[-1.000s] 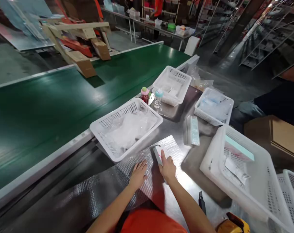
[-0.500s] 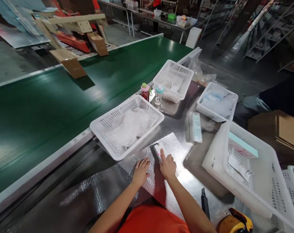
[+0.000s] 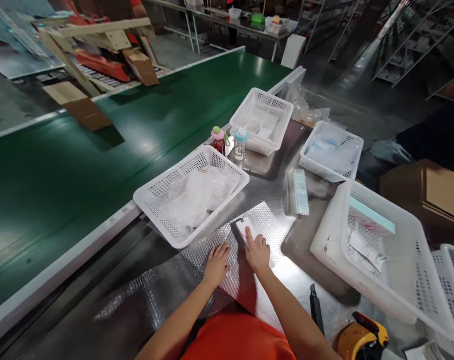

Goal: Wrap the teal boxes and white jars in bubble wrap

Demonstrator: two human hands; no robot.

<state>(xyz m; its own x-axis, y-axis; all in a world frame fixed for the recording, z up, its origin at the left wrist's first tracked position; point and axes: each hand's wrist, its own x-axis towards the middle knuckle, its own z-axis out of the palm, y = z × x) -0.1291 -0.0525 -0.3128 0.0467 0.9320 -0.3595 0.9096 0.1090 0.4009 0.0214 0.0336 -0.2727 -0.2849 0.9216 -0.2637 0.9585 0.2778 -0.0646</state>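
Observation:
A sheet of bubble wrap (image 3: 270,225) lies on the metal table in front of me. On it rests a slim white box (image 3: 243,226) with a small pink mark. My right hand (image 3: 258,254) is on that box, index finger stretched along its top and the other fingers curled in at its side. Palm down, my left hand (image 3: 216,265) lies on the wrap left of the box, its fingers extended and holding nothing. The near part of the box is hidden under my right hand.
A white basket (image 3: 140,197) of clear plastic bags stands at left, beside the green conveyor (image 3: 144,125) bearing a carton (image 3: 86,114). Two bottles stand behind it. More baskets line the right. A black cutter (image 3: 316,310) and a yellow tape dispenser (image 3: 356,340) lie at front right.
The carton on the conveyor has moved left along the belt. My view has shifted slightly. Both hands keep almost the same pose on the wrap and the box.

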